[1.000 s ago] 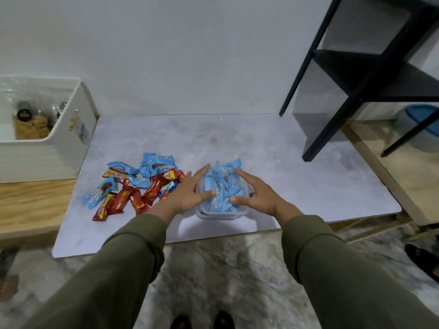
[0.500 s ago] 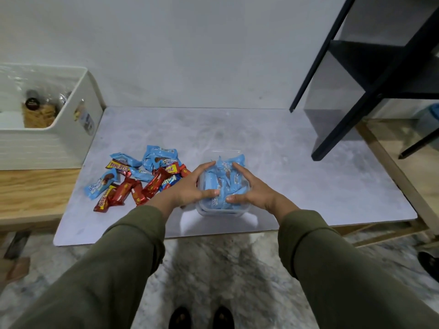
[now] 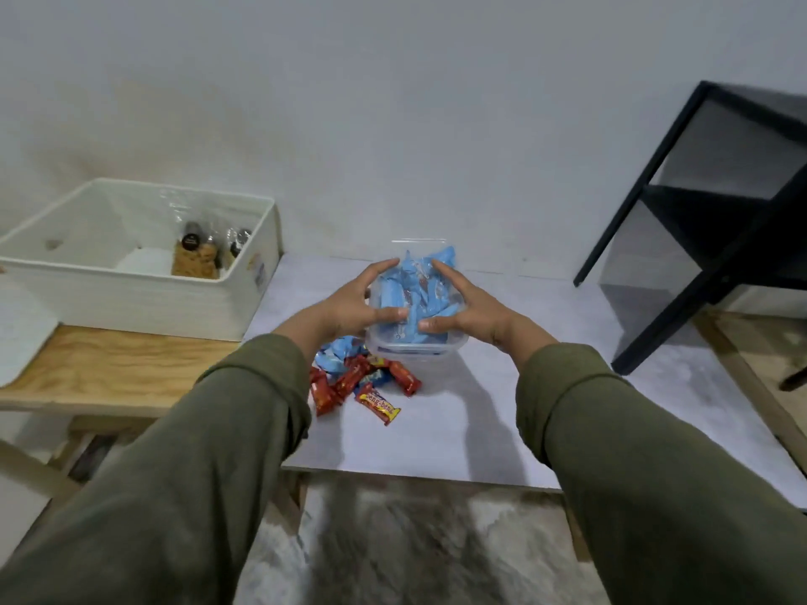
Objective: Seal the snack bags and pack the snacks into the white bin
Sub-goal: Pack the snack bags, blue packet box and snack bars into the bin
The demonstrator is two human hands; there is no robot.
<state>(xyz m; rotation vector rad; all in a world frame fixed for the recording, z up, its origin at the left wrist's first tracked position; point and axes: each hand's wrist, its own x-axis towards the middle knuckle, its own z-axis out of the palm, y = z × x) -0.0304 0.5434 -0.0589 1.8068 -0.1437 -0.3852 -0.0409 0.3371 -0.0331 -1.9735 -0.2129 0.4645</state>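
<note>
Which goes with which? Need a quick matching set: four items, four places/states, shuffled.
Items:
1. clear tub
2. white bin
3. red snack bars
4. black shelf

Places/states:
A. loose on the grey tabletop
B. on the wooden surface, left
C. held between both hands
D. right side, by the wall

Pairs: 1-C, 2-B, 3-A, 4-D

Light-blue wrappers (image 3: 410, 299) fill the clear tub (image 3: 415, 353), red wrappers (image 3: 349, 382) on grey marbled tabletop (image 3: 458, 430), olive sleeves (image 3: 209, 473)
</note>
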